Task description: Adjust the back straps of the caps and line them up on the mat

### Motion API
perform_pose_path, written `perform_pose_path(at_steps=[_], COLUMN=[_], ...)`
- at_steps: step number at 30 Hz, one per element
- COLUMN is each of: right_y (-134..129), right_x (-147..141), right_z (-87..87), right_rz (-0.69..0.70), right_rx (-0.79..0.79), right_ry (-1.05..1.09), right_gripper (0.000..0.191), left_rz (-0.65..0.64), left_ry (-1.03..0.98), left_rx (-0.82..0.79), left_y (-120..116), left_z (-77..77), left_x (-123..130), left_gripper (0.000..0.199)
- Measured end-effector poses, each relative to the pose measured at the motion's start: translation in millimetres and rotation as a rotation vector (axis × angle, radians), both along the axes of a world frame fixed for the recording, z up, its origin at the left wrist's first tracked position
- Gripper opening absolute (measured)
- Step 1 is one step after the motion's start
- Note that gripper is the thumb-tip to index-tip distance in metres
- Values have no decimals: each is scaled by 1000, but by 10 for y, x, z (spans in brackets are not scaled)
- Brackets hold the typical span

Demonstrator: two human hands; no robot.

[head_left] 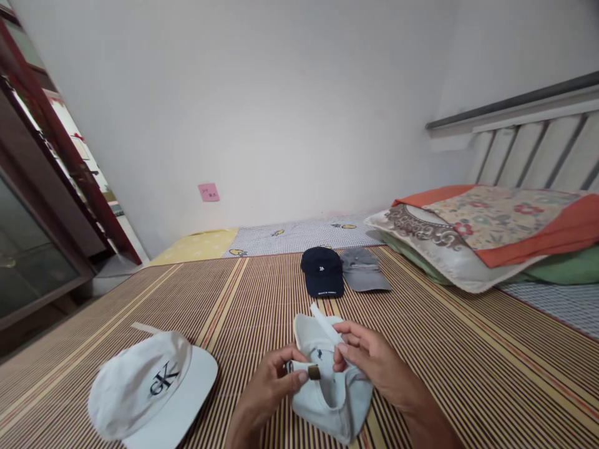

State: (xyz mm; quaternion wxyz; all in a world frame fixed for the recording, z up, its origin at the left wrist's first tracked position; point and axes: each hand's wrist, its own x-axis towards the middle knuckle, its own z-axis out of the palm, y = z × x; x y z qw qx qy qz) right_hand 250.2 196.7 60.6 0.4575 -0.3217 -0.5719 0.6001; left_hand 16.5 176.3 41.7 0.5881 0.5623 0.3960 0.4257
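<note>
A pale white baseball cap (322, 411) lies on the striped mat in front of me, its back opening facing me. My left hand (276, 380) pinches the cap's short back strap beside a brass-coloured buckle (314, 373). Between the thumb and fingers of my right hand (365, 352) is the cap's other, longer strap (326, 322), its loose end pointing up and to the left. The strap is out of the buckle. A small dark logo (319, 354) shows past the back opening.
Left of me lies a white cap (135, 386) with dark letters, its strap sticking out behind. Farther back, a navy cap (322, 272) and a grey cap (362, 269) sit side by side on the mat (262, 299). Stacked pillows (440, 249) stand at the right, near a radiator (528, 153).
</note>
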Motion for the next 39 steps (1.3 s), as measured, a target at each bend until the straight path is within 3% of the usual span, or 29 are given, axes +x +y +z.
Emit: perform_pose_path(at_steps=[6,12,17,21,25,39], right_y=[-11,-34,-35,-46,-61,-103], right_x=[-31,-66,-92,-90,-90,-90], right_z=[-38,-17,-50,-41,-29,62], right_rz=[54,33,41,123,166,164], right_rx=[5,1,14,81,48,83], right_ry=[121,198,103,-32,-104,-254], right_gripper=[18,26,34,29,27,23], left_rz=[-11,20,33,-24,1,-19], left_ry=[-11,-164,-320,-381,-396,-403], left_rx=[67,-9,0,-8,-53,-24], left_y=[2,31,60,81,82,99], left_z=[5,-175,-283,-333,-345,-349], left_x=[22,-25,-57,-74,-71,-34], left_gripper=[39,43,42,34,25,34])
